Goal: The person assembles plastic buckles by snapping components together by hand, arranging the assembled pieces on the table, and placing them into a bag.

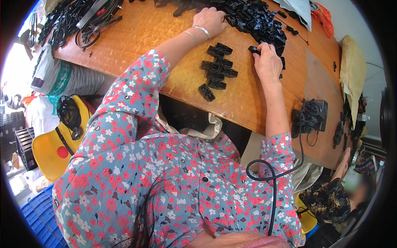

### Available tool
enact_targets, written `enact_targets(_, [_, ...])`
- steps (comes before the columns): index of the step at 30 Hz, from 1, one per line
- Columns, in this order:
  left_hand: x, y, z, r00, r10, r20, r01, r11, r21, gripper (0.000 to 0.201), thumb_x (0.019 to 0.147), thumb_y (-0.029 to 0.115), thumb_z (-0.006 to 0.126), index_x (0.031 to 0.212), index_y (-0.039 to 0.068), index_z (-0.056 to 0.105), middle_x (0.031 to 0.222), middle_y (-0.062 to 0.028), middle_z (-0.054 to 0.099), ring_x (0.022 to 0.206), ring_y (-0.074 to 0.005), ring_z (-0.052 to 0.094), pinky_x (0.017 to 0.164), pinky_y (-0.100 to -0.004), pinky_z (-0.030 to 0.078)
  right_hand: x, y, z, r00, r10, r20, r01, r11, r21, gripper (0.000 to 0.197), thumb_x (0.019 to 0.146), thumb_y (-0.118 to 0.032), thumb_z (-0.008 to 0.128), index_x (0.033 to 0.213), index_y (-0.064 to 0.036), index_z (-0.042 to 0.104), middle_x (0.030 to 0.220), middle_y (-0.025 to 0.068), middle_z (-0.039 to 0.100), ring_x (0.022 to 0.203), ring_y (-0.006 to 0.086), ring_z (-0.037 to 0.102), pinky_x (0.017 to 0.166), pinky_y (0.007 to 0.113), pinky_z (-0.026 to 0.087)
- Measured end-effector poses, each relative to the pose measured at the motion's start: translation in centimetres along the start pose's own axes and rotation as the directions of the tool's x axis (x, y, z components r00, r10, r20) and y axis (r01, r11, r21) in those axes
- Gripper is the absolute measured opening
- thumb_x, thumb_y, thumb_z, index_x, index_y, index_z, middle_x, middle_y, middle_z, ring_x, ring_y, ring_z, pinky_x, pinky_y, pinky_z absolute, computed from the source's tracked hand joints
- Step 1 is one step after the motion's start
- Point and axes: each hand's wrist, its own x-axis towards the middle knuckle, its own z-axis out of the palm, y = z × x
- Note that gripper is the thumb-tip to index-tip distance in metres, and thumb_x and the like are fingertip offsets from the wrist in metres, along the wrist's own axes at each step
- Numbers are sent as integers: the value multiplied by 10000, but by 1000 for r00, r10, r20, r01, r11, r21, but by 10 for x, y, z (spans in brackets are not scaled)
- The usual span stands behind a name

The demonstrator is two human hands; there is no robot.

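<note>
One whitish sack [70, 80], at nine o'clock from the cluster of black blocks [218, 68] on the tabletop [180, 82], bulges with contents I cannot identify; an open beige-rimmed bag [215, 127], at seven o'clock, is too dark inside to tell. At two o'clock, the right hand [269, 64] has its fingers pinched on a black piece [253, 50], long axis running ten to four. The left hand [209, 22] curls beside the black heap [252, 20], at one o'clock; whether its fingers grasp anything, I cannot tell.
</note>
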Motion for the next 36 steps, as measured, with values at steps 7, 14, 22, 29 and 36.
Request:
enact_targets(7, [-12,8,-13,962,224,154,-151,911,-383,307,911,209,812,1147,81,663,1101,-130,767,972,-302,748,854,-431,600,8,4,4,993,-18,120,-12,970,242,324,924,-144,762,1223,-55,675,1152,229,722,1052,432,708,918,506,566])
enact_targets(14, [-9,19,-25,934,220,283,-53,866,-498,445,903,138,823,1315,81,663,1201,-134,765,1090,-315,741,953,-420,601,15,1,9,982,9,189,-110,839,533,327,971,-35,665,1295,-17,618,1023,167,717,847,251,730,757,374,589])
enact_targets(22, [-25,48,-50,852,113,511,482,211,-850,331,1065,210,700,1330,15,664,1115,-64,756,996,-105,734,862,-258,613,13,-37,-9,988,135,78,-115,294,949,297,950,-16,730,1205,-8,577,1055,74,659,736,98,656,555,241,532])
enact_targets(29, [-24,39,-40,896,55,441,377,431,-820,377,991,191,782,1288,-16,674,1050,-74,775,938,-128,752,803,-265,617,9,-38,3,964,-46,-261,193,798,571,249,874,-38,809,1094,-19,694,994,123,721,726,240,686,691,364,562])
enact_targets(36, [-24,4,-19,968,-3,252,149,812,-564,399,911,200,826,1260,40,718,1100,-120,750,987,-246,746,872,-375,615,26,-29,21,990,46,-130,26,866,499,258,856,-103,842,1090,-49,748,1043,132,735,865,342,734,760,415,577])
